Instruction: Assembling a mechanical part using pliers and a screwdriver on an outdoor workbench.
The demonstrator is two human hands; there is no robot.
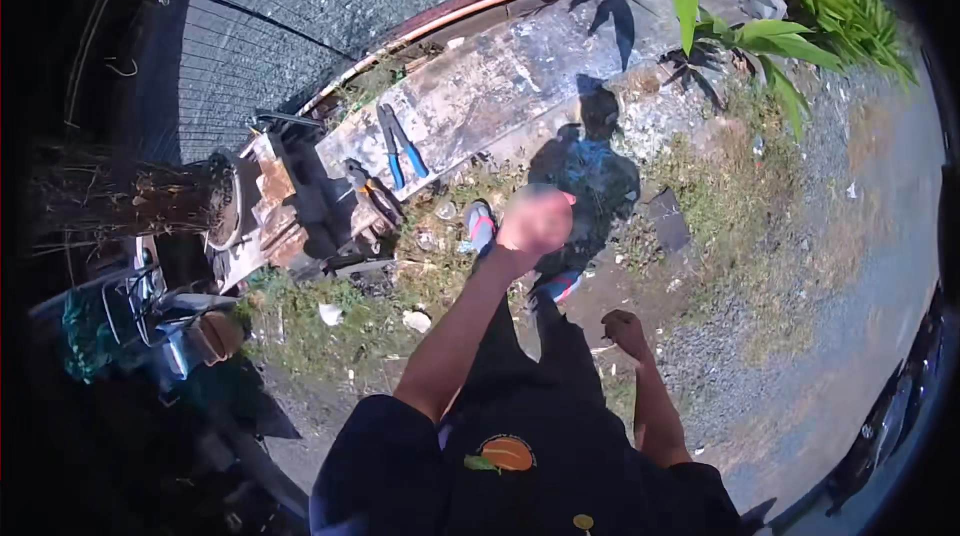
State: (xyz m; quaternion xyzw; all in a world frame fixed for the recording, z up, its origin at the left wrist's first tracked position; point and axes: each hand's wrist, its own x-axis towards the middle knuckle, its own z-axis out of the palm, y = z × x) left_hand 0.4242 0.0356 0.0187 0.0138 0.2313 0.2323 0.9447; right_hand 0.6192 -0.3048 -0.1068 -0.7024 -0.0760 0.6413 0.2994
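Observation:
My left hand [538, 221] is held out in front of my body, above my shoes. It is blurred, so its fingers and anything in them do not show; a small pinkish-red spot is at its right edge. Lower and to the right, my right hand [625, 333] is closed, and what it may hold is too small to make out. Both hands are apart from the tools. Blue-handled pliers [400, 148] lie on a weathered slab [480, 86], with orange-and-black-handled pliers [372, 193] closer to me at its near edge.
A dark metal vise-like block [300, 191] stands on the slab's left end, beside a bundle of brown stalks [140, 194]. Wire fencing [280, 26] runs behind. Leafy plants [770, 36] hang over the far right. Patchy grass [720, 196] and gravel surround my shoes [481, 226].

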